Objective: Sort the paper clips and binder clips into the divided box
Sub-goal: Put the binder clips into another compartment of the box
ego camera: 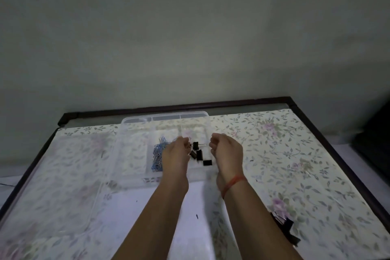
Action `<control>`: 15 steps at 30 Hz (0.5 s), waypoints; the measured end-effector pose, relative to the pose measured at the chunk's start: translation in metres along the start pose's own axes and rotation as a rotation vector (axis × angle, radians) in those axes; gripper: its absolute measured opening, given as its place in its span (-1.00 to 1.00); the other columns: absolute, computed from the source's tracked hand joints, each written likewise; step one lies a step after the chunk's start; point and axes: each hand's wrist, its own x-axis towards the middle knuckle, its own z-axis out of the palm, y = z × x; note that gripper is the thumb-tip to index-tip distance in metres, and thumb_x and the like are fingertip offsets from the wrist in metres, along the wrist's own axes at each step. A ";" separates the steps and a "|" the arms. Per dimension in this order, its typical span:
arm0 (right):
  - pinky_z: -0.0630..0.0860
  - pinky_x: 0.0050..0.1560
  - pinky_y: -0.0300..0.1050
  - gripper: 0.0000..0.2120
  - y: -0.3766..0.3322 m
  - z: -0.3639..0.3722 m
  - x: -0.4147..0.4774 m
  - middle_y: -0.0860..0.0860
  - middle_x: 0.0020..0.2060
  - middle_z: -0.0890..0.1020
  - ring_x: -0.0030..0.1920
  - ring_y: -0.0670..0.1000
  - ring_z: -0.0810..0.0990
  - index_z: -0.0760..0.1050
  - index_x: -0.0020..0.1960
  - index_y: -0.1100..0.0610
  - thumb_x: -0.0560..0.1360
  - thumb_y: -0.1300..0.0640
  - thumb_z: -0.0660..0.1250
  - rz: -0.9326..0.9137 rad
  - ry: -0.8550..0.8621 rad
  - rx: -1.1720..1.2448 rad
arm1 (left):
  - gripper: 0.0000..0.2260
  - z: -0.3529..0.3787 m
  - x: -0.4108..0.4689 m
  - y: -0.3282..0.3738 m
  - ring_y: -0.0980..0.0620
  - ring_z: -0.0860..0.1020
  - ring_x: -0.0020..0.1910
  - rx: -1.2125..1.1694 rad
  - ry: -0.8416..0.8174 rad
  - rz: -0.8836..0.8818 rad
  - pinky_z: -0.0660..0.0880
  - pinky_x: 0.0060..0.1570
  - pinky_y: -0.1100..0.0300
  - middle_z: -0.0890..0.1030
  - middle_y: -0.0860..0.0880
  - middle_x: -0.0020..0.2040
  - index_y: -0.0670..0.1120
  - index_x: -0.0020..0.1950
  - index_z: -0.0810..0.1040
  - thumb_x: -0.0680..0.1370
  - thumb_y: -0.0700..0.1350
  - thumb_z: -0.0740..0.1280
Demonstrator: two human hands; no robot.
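Observation:
A clear divided box (135, 121) lies at the back middle of the table. Blue paper clips (157, 155) are heaped in one compartment. Several black binder clips (198, 154) lie in the compartment to their right. My left hand (176, 154) hovers between the two heaps, its fingertips pinched on what looks like a thin paper clip. My right hand (226, 151) hangs over the box's right edge, loosely curled, with nothing visible in it. More black binder clips (285, 230) are piled on the cloth at the near right, partly hidden by my right forearm.
A floral cloth (306, 154) covers the table, which has a dark frame (316, 131) and stands against a plain wall. The box's clear lid (69, 175) lies open flat to the left. White paper (147, 207) sits under my forearms.

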 end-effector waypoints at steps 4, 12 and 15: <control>0.57 -0.01 -0.05 -0.82 0.012 -0.064 -0.027 0.03 -0.15 0.66 -0.13 0.02 0.63 0.60 -0.14 0.09 0.53 0.17 0.23 -0.168 0.056 -0.138 | -0.84 0.004 -0.055 -0.027 0.06 0.54 0.01 0.192 -0.035 0.258 0.44 0.05 0.20 0.61 0.04 -0.03 -0.08 0.00 0.61 0.56 -0.16 0.23; 0.51 -0.09 -0.03 -0.76 0.075 -0.194 -0.050 0.13 -0.02 0.56 0.01 0.16 0.54 0.57 0.05 0.09 0.39 0.13 0.38 -0.232 0.166 -1.088 | -0.74 0.030 -0.096 -0.130 0.08 0.51 0.11 0.959 -0.280 0.398 0.35 0.01 0.31 0.51 -0.02 0.16 -0.02 0.16 0.54 0.48 -0.12 0.28; 0.45 -0.04 -0.04 -0.69 0.090 -0.198 -0.058 0.13 0.00 0.50 0.03 0.17 0.49 0.51 0.10 0.12 0.36 0.18 0.39 -0.182 0.187 -1.066 | -0.71 0.035 -0.100 -0.153 0.03 0.48 0.18 1.010 -0.325 0.454 0.41 0.13 0.22 0.51 -0.02 0.16 -0.05 0.20 0.51 0.47 -0.11 0.32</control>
